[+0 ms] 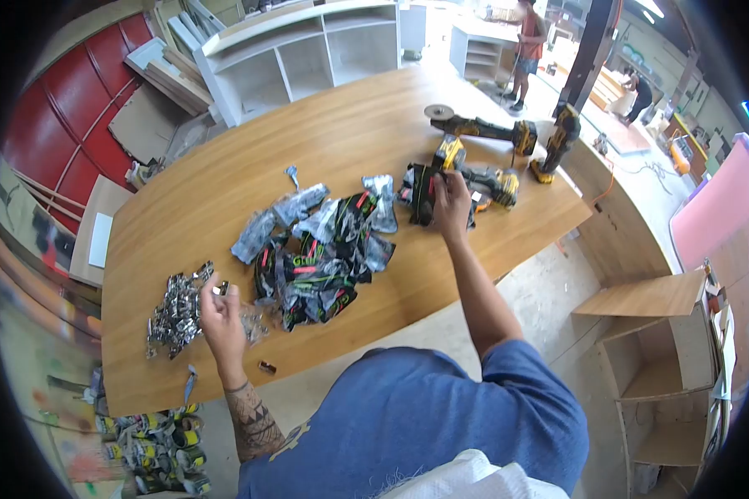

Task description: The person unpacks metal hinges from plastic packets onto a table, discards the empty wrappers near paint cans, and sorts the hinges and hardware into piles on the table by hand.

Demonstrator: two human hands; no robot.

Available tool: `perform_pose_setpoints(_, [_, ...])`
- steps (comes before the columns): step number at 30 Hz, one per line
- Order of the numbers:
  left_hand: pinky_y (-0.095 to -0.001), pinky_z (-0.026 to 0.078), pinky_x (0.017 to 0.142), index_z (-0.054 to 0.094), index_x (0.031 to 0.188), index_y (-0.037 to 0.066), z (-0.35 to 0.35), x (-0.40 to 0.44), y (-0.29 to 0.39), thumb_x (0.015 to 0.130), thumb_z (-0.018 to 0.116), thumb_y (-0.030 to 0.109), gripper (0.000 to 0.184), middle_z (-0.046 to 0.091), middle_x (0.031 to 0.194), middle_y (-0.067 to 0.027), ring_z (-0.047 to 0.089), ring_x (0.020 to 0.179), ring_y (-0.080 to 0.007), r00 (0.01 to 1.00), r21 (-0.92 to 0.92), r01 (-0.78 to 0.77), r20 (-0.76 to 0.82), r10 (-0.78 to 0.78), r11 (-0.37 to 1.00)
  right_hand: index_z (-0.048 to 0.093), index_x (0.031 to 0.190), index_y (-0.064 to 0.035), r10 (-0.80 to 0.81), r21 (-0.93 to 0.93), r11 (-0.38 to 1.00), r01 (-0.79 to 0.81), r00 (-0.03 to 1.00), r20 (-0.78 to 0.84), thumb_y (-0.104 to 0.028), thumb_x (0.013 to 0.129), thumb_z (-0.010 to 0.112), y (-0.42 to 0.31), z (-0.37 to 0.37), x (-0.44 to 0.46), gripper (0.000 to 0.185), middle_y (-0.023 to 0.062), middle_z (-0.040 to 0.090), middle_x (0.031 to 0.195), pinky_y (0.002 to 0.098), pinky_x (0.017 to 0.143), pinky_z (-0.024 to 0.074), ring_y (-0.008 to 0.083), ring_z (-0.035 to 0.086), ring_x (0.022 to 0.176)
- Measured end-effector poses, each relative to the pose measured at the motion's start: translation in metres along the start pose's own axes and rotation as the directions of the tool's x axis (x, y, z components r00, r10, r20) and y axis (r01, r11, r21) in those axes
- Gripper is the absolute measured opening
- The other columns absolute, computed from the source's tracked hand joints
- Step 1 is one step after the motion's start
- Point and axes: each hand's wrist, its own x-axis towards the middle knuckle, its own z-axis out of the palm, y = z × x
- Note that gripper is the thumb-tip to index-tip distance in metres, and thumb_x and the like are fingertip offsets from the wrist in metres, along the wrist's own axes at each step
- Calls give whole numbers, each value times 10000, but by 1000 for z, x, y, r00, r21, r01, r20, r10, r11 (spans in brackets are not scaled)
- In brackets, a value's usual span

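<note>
My left hand (220, 324) is raised beside a heap of small shiny metal fittings (179, 312) at the table's left. Thumb and forefinger pinch a small metal fitting (222, 289) with a dark part. My right hand (452, 208) grips a black plastic packet (423, 195) with a red mark, close to the power tools. Between the hands lies a pile of black printed packets (308, 270) with green lettering. Clear plastic bags (258, 233) lie along its far side. One loose fitting (266, 367) rests near the table's front edge.
A grinder (483, 129), an upright cordless tool (560, 141) and a drill (495, 185) occupy the wooden table's (225, 170) right end. White shelving (304, 62) stands behind. Several cans (154, 449) are on the floor at lower left. Two people work farther back.
</note>
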Motion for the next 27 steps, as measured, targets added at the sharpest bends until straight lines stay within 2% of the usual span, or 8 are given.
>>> perform_pose_setpoints(4, [-269,530,760,583,1410,-47,60,-16,66,1010,738,146,470,644,810,1,597,759,-69,958,-234,-97,241,154,967,647,1114,-14,-38,311,950,14,997,69,-102,1077,636,-52,-14,-26,96,-20,621,891,234,699,450,49,535,804])
perform_pose_setpoints(8, [-296,557,741,596,1378,-42,127,-14,104,973,778,166,489,694,865,-81,687,785,-114,836,-395,-233,385,391,889,647,1126,-16,11,477,854,-209,923,385,-91,1076,632,-97,-25,-64,92,-38,618,904,217,731,466,37,546,822])
perform_pose_setpoints(14, [-246,525,699,681,1151,-27,169,-18,101,1011,729,151,232,631,849,-3,587,767,-34,764,-468,106,603,229,877,616,1092,-36,14,571,751,-332,872,488,-118,1093,623,-112,-39,-97,83,-33,615,915,218,737,471,34,545,822])
perform_pose_setpoints(21, [-248,527,689,675,1012,-10,180,-34,120,1040,713,176,191,622,824,17,580,777,-31,773,-485,32,566,286,874,610,1138,-29,48,479,818,-319,868,495,-137,1095,623,-98,-55,-112,116,-18,627,948,226,739,474,41,553,826])
perform_pose_setpoints(23, [-268,533,677,684,994,9,185,-35,115,1028,724,177,176,641,817,-25,620,747,-91,791,-475,71,563,241,877,628,1129,-39,161,513,725,-460,837,523,-167,1085,645,-118,-55,-113,137,-35,619,887,221,740,457,45,546,797])
perform_pose_setpoints(25, [-314,543,651,687,992,35,184,-36,120,998,748,173,151,646,813,-91,666,740,-211,788,-320,-403,354,503,857,643,1102,-40,206,422,737,-529,770,604,-180,1077,660,-111,-55,-116,143,-42,613,872,224,736,450,43,540,792])
perform_pose_setpoints(26, [-383,545,652,691,987,54,186,-37,118,980,757,169,133,655,857,-133,677,771,-322,777,-276,-487,296,555,829,659,1076,-42,253,330,743,-583,701,667,-193,1068,675,-107,-54,-119,153,-49,606,856,227,731,444,41,534,788])
perform_pose_setpoints(27, [-383,545,652,691,987,54,188,-39,116,980,757,169,133,655,857,-133,677,771,-322,784,-269,-480,295,546,835,659,1076,-42,254,325,740,-589,692,675,-193,1068,675,-104,-53,-121,153,-49,606,856,227,731,444,41,534,788])
